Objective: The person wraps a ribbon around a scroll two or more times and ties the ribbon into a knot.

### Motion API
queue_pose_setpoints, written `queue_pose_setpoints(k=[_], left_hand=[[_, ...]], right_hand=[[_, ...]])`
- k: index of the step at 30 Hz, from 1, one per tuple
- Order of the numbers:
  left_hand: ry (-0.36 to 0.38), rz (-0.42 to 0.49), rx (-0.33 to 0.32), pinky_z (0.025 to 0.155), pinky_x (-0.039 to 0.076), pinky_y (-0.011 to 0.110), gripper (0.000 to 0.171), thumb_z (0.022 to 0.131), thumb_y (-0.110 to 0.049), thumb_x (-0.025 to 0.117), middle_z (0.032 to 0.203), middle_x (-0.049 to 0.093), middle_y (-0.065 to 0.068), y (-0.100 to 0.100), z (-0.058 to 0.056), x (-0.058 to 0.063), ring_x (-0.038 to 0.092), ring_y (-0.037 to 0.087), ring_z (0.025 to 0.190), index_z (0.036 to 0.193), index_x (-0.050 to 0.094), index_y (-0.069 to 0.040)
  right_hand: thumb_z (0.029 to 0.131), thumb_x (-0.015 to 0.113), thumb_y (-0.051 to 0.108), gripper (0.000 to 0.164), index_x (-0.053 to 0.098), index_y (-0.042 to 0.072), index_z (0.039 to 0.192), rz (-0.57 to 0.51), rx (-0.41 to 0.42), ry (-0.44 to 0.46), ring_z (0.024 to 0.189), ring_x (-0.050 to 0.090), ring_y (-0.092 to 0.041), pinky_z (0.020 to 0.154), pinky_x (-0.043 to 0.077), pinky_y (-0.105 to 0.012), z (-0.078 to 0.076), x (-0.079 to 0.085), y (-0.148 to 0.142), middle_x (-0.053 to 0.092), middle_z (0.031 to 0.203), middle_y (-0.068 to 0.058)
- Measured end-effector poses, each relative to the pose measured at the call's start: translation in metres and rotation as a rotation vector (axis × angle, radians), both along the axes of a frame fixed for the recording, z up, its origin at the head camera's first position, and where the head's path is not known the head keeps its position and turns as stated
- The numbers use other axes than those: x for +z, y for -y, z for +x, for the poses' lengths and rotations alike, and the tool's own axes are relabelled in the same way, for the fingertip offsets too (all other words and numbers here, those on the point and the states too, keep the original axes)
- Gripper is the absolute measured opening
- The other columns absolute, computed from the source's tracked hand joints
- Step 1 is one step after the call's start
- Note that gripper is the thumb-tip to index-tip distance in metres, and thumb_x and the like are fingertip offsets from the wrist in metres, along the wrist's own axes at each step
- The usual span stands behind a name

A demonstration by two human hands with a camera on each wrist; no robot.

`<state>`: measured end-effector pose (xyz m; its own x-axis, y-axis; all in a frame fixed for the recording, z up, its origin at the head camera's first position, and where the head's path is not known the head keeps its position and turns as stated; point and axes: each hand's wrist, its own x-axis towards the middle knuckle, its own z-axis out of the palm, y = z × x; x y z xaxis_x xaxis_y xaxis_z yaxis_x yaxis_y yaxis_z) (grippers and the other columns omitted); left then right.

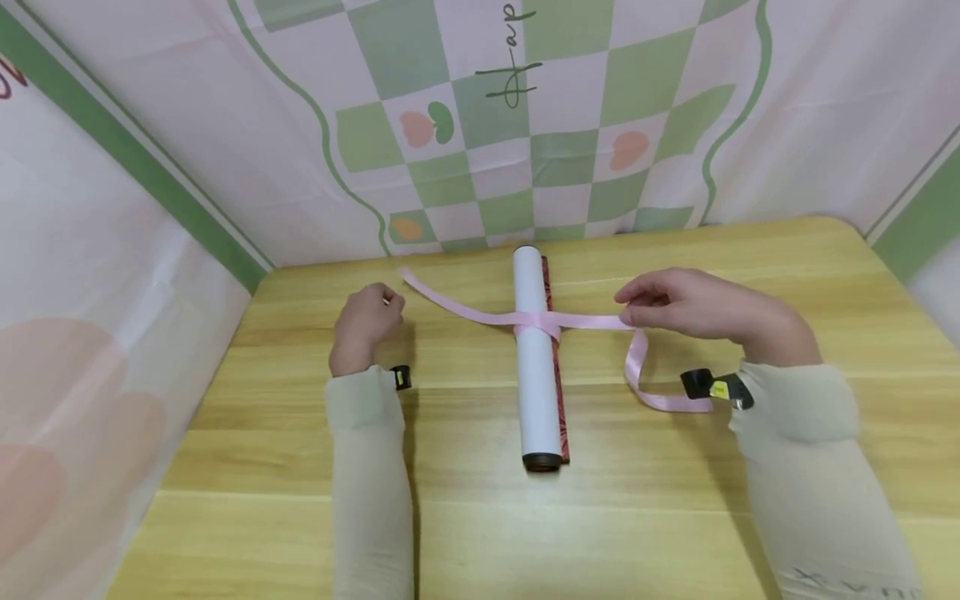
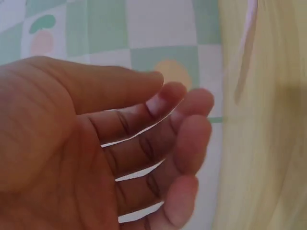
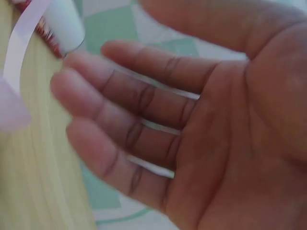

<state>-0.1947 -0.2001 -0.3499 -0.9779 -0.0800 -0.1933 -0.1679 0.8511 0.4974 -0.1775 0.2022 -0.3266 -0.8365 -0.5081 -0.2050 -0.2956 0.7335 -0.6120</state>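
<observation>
A white rolled-up scroll [image 1: 537, 392] with dark end caps and a red patterned edge lies lengthwise on the table. A pink ribbon [image 1: 480, 316] is looped round its middle, one tail stretching left, the other right and bending toward the front. Left of the ribbon's left tip is my left hand [image 1: 367, 325], apart from it; the left wrist view shows loosely curled fingers [image 2: 192, 143] with nothing in them. My right hand [image 1: 697, 308] hovers at the right tail. In the right wrist view its fingers [image 3: 139, 96] are spread from the thumb, with the ribbon [image 3: 21, 43] beyond them.
The wooden table [image 1: 465, 533] runs back to a hanging cloth [image 1: 480, 200] with green and white checks. Another cloth [image 1: 97, 275] hangs along the left side. Each wrist wears a small black camera mount, such as the one on the right wrist [image 1: 716, 388].
</observation>
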Motion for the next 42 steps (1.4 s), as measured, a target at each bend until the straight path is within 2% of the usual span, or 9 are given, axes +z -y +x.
queue_pose_setpoints(k=[4, 7, 11, 14, 20, 25, 32, 36, 42], left_hand=[[-0.082, 0.016, -0.085, 0.064, 0.046, 0.033, 0.031, 0.098, -0.030, 0.044, 0.094, 0.067, 0.005, -0.009, -0.001, 0.002, 0.058, 0.019, 0.076, 0.112, 0.060, -0.008], [-0.134, 0.038, -0.234, 0.070, 0.047, 0.032, 0.025, 0.096, -0.026, 0.051, 0.095, 0.067, 0.005, -0.032, -0.003, 0.002, 0.057, 0.018, 0.079, 0.108, 0.063, -0.008], [-0.104, -0.011, -0.426, 0.079, 0.048, 0.032, 0.027, 0.093, -0.025, 0.055, 0.101, 0.066, 0.003, -0.073, -0.004, -0.004, 0.058, 0.016, 0.088, 0.113, 0.064, -0.009], [-0.065, -0.092, -0.496, 0.081, 0.048, 0.031, 0.031, 0.093, -0.026, 0.055, 0.104, 0.065, 0.002, -0.096, -0.005, -0.012, 0.057, 0.015, 0.089, 0.118, 0.064, -0.009], [-0.010, -0.196, -0.496, 0.075, 0.045, 0.031, 0.021, 0.093, -0.026, 0.057, 0.099, 0.064, 0.002, -0.108, -0.003, -0.023, 0.053, 0.015, 0.084, 0.107, 0.064, -0.013], [0.049, -0.186, -0.475, 0.082, 0.047, 0.033, 0.034, 0.094, -0.030, 0.054, 0.114, 0.064, 0.003, -0.105, -0.001, -0.023, 0.056, 0.015, 0.095, 0.123, 0.060, -0.013], [-0.047, -0.161, -0.473, 0.085, 0.048, 0.032, 0.037, 0.096, -0.029, 0.052, 0.116, 0.063, 0.001, -0.111, 0.000, -0.018, 0.056, 0.012, 0.099, 0.128, 0.059, -0.013], [-0.104, -0.125, -0.521, 0.082, 0.047, 0.029, 0.035, 0.096, -0.026, 0.051, 0.113, 0.063, 0.001, -0.116, -0.002, -0.018, 0.054, 0.012, 0.093, 0.126, 0.061, -0.011], [-0.122, -0.146, -0.548, 0.072, 0.046, 0.026, 0.031, 0.095, -0.027, 0.052, 0.096, 0.062, -0.002, -0.121, -0.003, -0.021, 0.054, 0.012, 0.080, 0.120, 0.063, -0.011]], right_hand=[[0.091, 0.060, 0.036, 0.034, 0.068, 0.007, 0.107, 0.099, -0.049, 0.030, 0.085, 0.053, -0.017, 0.074, 0.045, -0.036, -0.006, -0.009, -0.006, 0.065, 0.097, -0.001], [0.088, 0.063, 0.038, 0.032, 0.066, 0.007, 0.091, 0.147, -0.071, 0.112, 0.073, 0.047, -0.016, 0.064, 0.040, -0.032, -0.008, -0.015, -0.010, 0.058, 0.080, -0.001], [0.080, 0.068, 0.048, 0.041, 0.058, 0.008, 0.075, 0.141, -0.045, 0.281, 0.058, 0.041, -0.012, 0.055, 0.037, -0.027, -0.009, -0.026, -0.009, 0.045, 0.062, 0.003], [0.077, 0.071, 0.050, 0.044, 0.059, 0.008, 0.073, 0.134, -0.002, 0.361, 0.052, 0.036, -0.010, 0.051, 0.035, -0.026, -0.009, -0.033, 0.001, 0.040, 0.056, 0.004], [0.078, 0.074, 0.037, 0.032, 0.068, 0.005, 0.077, 0.144, -0.003, 0.432, 0.050, 0.037, -0.011, 0.051, 0.033, -0.025, -0.005, -0.041, 0.022, 0.043, 0.055, 0.001], [0.085, 0.066, 0.019, 0.019, 0.064, 0.003, 0.074, 0.114, -0.018, 0.445, 0.050, 0.039, -0.012, 0.052, 0.035, -0.025, -0.005, -0.044, 0.027, 0.045, 0.056, -0.001], [0.094, 0.054, 0.024, 0.022, 0.058, 0.007, 0.082, 0.078, 0.015, 0.132, 0.061, 0.052, -0.016, 0.059, 0.043, -0.031, -0.010, -0.036, 0.020, 0.057, 0.066, -0.003], [0.099, 0.047, 0.027, 0.026, 0.055, 0.002, 0.100, -0.044, -0.007, 0.097, 0.067, 0.062, -0.018, 0.061, 0.051, -0.033, -0.012, -0.030, 0.018, 0.065, 0.075, -0.006], [0.102, 0.039, 0.033, 0.036, 0.045, 0.000, 0.115, -0.275, -0.045, 0.179, 0.079, 0.067, -0.025, 0.069, 0.056, -0.035, -0.011, -0.024, 0.021, 0.066, 0.090, -0.017]])
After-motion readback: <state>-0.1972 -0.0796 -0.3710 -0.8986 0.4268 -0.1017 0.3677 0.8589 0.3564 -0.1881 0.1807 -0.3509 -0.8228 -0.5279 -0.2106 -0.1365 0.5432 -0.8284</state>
